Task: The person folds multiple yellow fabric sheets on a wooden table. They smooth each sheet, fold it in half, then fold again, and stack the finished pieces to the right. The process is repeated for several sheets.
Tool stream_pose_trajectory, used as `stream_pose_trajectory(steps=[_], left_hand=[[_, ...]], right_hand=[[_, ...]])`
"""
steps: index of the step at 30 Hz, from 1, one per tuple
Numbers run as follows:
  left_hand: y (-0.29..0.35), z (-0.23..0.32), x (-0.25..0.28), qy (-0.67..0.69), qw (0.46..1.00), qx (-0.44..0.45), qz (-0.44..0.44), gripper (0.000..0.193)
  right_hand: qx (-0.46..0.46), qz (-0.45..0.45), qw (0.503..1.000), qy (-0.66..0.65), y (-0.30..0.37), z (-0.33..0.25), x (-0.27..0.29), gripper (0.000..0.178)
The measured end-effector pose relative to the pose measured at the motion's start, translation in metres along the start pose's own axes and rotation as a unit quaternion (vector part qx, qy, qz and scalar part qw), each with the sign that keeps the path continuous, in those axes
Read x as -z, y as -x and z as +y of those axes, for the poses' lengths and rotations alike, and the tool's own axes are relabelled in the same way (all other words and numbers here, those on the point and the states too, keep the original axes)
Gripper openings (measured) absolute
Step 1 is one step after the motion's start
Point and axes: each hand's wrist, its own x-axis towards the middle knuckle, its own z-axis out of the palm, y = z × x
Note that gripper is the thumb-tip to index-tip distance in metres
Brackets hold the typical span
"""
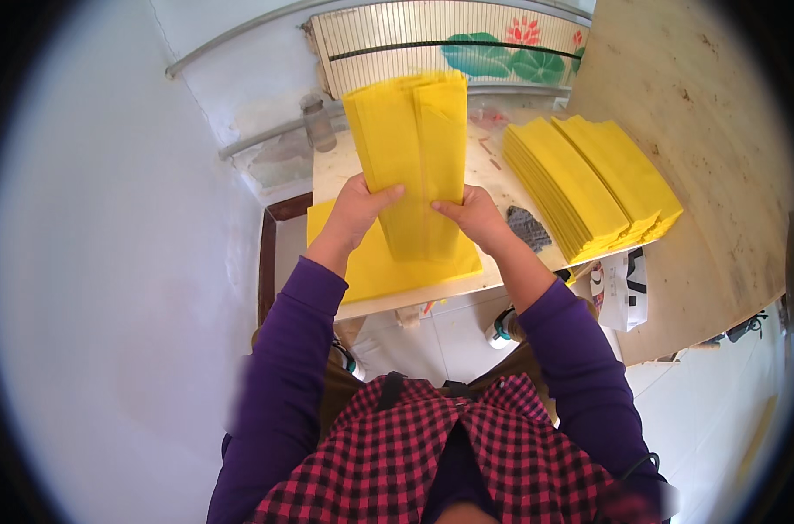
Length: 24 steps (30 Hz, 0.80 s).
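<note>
As both hands (359,212) (477,214) grip it, the yellow bundle (414,157) stands upright

Yellow bundle (410,148), cloth (528,229) apparently mottled grey

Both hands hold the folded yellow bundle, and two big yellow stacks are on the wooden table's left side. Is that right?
Not the left: the head view shows the two big yellow stacks on the right side of the pale wooden table. The left hand and right hand do hold the folded yellow bundle.
</note>
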Motion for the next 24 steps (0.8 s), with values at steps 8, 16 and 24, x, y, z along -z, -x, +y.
stream_pose_trajectory(steps=[8, 16, 24], left_hand=[[0.015, 0.02, -0.016, 0.055, 0.998, -0.01, 0.002, 0.033], [0.032, 0.012, -0.035, 0.187, 0.982, 0.003, 0.019, 0.033], [0.04, -0.008, -0.051, 0.374, 0.924, 0.062, 0.057, 0.037]], right_hand=[[0.001, -0.025, 1.0, 0.007, 0.03, -0.035, 0.007, 0.023], [-0.012, -0.037, 0.999, 0.002, 0.052, -0.035, 0.008, 0.023], [-0.071, -0.077, 0.994, -0.041, 0.064, -0.03, 0.021, 0.027]])
